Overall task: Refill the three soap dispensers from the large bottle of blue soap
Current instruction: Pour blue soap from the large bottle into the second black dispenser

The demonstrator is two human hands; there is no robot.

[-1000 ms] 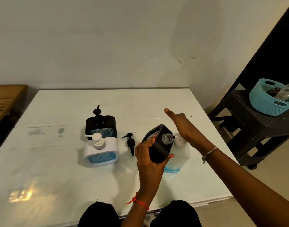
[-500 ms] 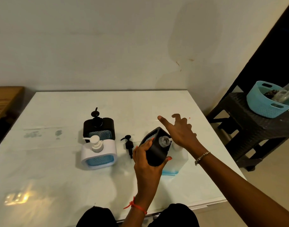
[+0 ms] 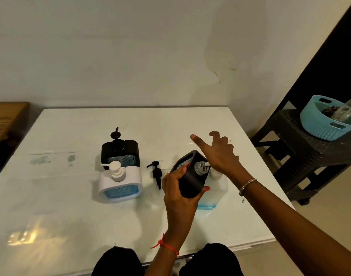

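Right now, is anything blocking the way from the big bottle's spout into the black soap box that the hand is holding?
Nothing visible does. The left hand tilts the black plastic dispenser so its open clear neck meets the white spout of the large clear bottle. A loose black pump lies aside on the white table.

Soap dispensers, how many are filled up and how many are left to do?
Maybe done: the white dispenser and the rear black dispenser stand with pumps on, blue showing in their windows. In hand: the left hand holds the tilted black dispenser, open neck at the spout of the large bottle, while the right hand presses its pump. Left: finish filling and refit the loose pump lying on the table.
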